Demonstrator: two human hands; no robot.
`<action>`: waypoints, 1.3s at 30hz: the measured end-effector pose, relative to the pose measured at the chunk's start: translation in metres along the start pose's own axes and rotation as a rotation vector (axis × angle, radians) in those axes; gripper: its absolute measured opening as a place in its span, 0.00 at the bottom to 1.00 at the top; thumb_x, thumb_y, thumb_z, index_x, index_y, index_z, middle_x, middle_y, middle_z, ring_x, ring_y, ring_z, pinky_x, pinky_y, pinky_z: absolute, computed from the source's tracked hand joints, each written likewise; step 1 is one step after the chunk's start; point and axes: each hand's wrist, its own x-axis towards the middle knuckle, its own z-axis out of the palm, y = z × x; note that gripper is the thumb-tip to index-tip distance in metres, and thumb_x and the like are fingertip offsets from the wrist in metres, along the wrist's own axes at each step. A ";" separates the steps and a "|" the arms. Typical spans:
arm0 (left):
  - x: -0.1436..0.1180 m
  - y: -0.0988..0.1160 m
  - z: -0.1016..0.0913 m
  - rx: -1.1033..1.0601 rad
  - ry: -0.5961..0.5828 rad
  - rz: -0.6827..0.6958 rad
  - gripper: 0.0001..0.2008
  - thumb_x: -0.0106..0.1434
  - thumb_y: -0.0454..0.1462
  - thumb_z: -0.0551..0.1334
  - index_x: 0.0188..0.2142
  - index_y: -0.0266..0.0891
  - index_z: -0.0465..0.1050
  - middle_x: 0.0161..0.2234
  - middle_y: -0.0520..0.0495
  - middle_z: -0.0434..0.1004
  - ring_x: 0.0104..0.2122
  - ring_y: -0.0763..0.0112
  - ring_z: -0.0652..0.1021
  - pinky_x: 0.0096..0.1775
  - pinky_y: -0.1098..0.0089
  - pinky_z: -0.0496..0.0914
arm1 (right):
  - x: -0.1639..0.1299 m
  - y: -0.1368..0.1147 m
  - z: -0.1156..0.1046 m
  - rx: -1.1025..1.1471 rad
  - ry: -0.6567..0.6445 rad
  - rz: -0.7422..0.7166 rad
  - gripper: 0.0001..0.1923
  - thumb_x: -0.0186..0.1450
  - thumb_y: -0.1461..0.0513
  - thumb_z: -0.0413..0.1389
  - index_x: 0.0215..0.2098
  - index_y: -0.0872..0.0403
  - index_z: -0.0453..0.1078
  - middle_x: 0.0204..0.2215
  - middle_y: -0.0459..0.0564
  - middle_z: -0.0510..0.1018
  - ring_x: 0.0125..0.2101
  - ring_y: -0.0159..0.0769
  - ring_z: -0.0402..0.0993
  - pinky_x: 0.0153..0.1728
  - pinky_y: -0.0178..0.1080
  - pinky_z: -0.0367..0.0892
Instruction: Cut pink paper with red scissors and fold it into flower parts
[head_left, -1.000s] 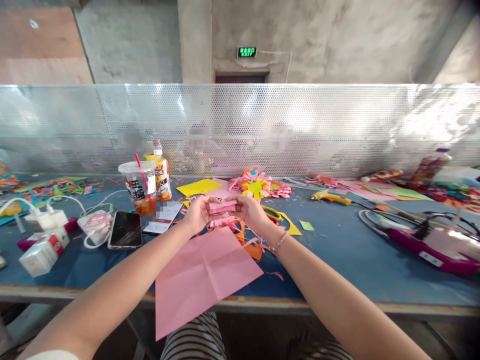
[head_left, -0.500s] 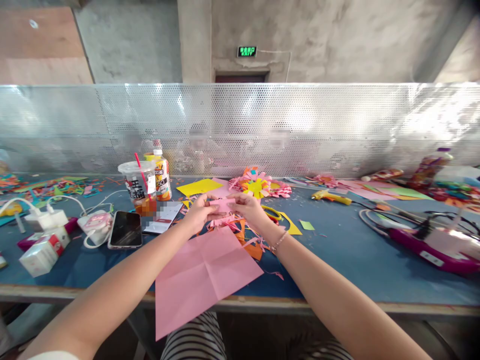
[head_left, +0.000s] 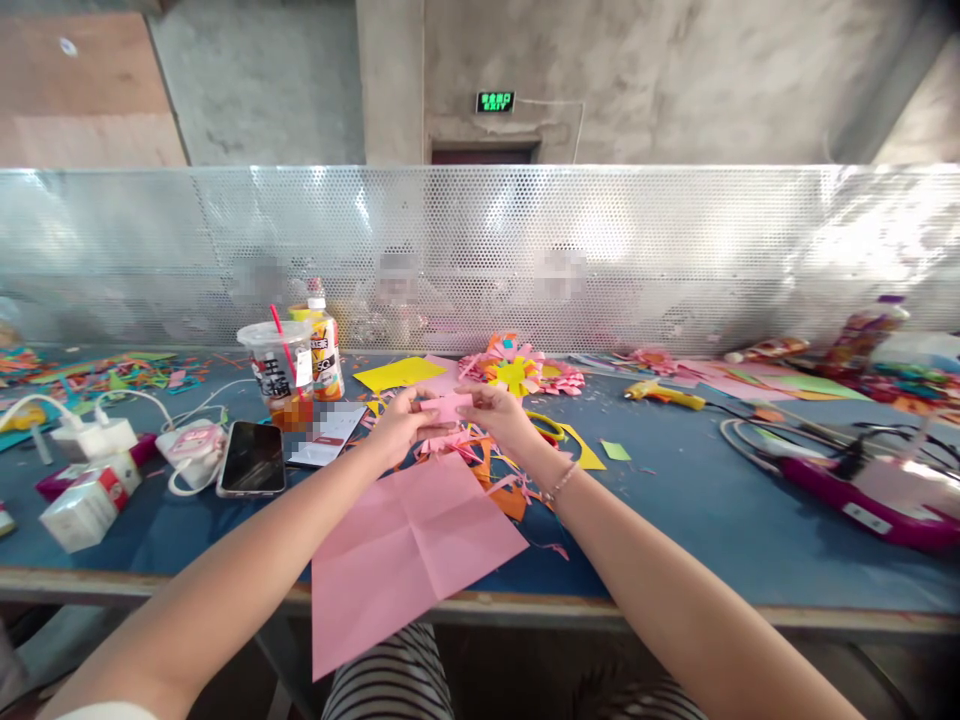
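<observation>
Head view: both hands up over the desk [head_left: 675,520], mid-frame. Left hand [head_left: 395,425] & right hand [head_left: 501,420] each pinch one end of a small pink folded piece [head_left: 446,406]. Grip closed on it both sides, thumb + fingertips, rest of fingers curled. Piece is thin paper, flat, roughly rectangular, held just above a scrap pile [head_left: 480,460] of pink/orange strips, jagged & curly.

Below hands: pink sheet [head_left: 409,550], matte, square-ish w/ cross creases, near corner hangs over desk edge. Desk top is blue, felt-like, metal-looking front rim.

Left side: phone [head_left: 251,458], glossy black, lying flat; clear plastic cup [head_left: 279,375] w/ red straw, bottle behind it; white charger + cables; small carton [head_left: 86,505].

Far side: paper flower [head_left: 514,372], yellow centre, pink/orange petals; yellow sheet [head_left: 399,374] flat beside it. Right: yellow glue gun [head_left: 664,394], well apart from hands. Perforated metal screen [head_left: 675,250] across the back; blurred people behind it.
</observation>
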 end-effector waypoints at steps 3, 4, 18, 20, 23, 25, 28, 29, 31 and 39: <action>0.000 0.000 0.000 0.006 -0.009 0.006 0.15 0.47 0.28 0.61 0.33 0.38 0.58 0.27 0.52 0.70 0.28 0.66 0.78 0.36 0.64 0.72 | 0.001 -0.001 0.000 -0.033 -0.015 -0.018 0.17 0.47 0.61 0.58 0.36 0.55 0.68 0.24 0.44 0.69 0.26 0.30 0.65 0.29 0.35 0.62; 0.000 0.001 0.001 0.009 -0.011 0.009 0.15 0.47 0.28 0.61 0.33 0.38 0.58 0.27 0.52 0.70 0.28 0.66 0.77 0.36 0.64 0.72 | 0.001 0.000 0.000 -0.046 -0.024 -0.026 0.16 0.48 0.61 0.58 0.35 0.55 0.68 0.24 0.44 0.69 0.26 0.29 0.64 0.28 0.34 0.62; -0.001 -0.005 0.006 0.179 -0.051 0.116 0.10 0.50 0.32 0.60 0.32 0.38 0.60 0.27 0.52 0.71 0.27 0.70 0.77 0.36 0.61 0.71 | -0.007 -0.013 0.005 -0.267 -0.040 -0.145 0.08 0.54 0.60 0.53 0.30 0.56 0.68 0.27 0.46 0.70 0.27 0.29 0.64 0.28 0.32 0.60; -0.003 -0.003 0.008 0.200 -0.057 0.131 0.10 0.50 0.33 0.60 0.32 0.38 0.60 0.28 0.53 0.70 0.27 0.71 0.76 0.35 0.61 0.72 | -0.007 -0.014 0.005 -0.279 -0.039 -0.131 0.08 0.54 0.60 0.53 0.29 0.57 0.67 0.25 0.46 0.70 0.25 0.29 0.63 0.25 0.32 0.59; -0.006 -0.001 0.011 0.209 -0.076 0.127 0.09 0.51 0.34 0.60 0.32 0.38 0.60 0.28 0.52 0.70 0.28 0.70 0.76 0.34 0.62 0.72 | -0.008 -0.013 0.005 -0.286 -0.036 -0.133 0.08 0.54 0.60 0.53 0.28 0.57 0.67 0.23 0.45 0.68 0.24 0.28 0.62 0.25 0.31 0.58; -0.007 0.000 0.012 0.215 -0.085 0.109 0.09 0.51 0.34 0.59 0.33 0.39 0.60 0.28 0.52 0.71 0.28 0.68 0.77 0.34 0.62 0.72 | -0.008 -0.013 0.005 -0.276 -0.035 -0.139 0.07 0.54 0.60 0.53 0.27 0.57 0.67 0.23 0.45 0.68 0.24 0.28 0.62 0.25 0.31 0.58; -0.007 0.000 0.012 0.226 -0.083 0.099 0.10 0.52 0.35 0.59 0.33 0.39 0.59 0.29 0.51 0.71 0.29 0.68 0.77 0.34 0.62 0.72 | -0.009 -0.015 0.006 -0.254 -0.030 -0.125 0.06 0.54 0.61 0.53 0.26 0.57 0.66 0.22 0.45 0.67 0.24 0.27 0.62 0.25 0.32 0.58; -0.007 0.000 0.011 0.229 -0.081 0.095 0.10 0.52 0.35 0.59 0.33 0.39 0.59 0.29 0.51 0.71 0.29 0.68 0.77 0.34 0.62 0.72 | -0.010 -0.016 0.006 -0.246 -0.031 -0.117 0.07 0.54 0.61 0.53 0.25 0.57 0.66 0.22 0.44 0.67 0.24 0.27 0.62 0.25 0.32 0.58; -0.006 -0.001 0.010 0.232 -0.080 0.088 0.10 0.52 0.35 0.59 0.34 0.39 0.59 0.30 0.51 0.70 0.29 0.68 0.77 0.33 0.62 0.72 | -0.010 -0.017 0.007 -0.234 -0.026 -0.103 0.07 0.54 0.60 0.53 0.25 0.57 0.66 0.21 0.44 0.67 0.23 0.27 0.62 0.25 0.32 0.58; -0.002 -0.005 0.005 0.269 -0.089 0.070 0.11 0.51 0.37 0.60 0.34 0.38 0.60 0.31 0.51 0.69 0.26 0.70 0.76 0.33 0.63 0.72 | -0.006 -0.008 0.005 -0.144 0.001 -0.079 0.08 0.51 0.60 0.56 0.22 0.57 0.65 0.18 0.43 0.66 0.21 0.26 0.61 0.23 0.32 0.59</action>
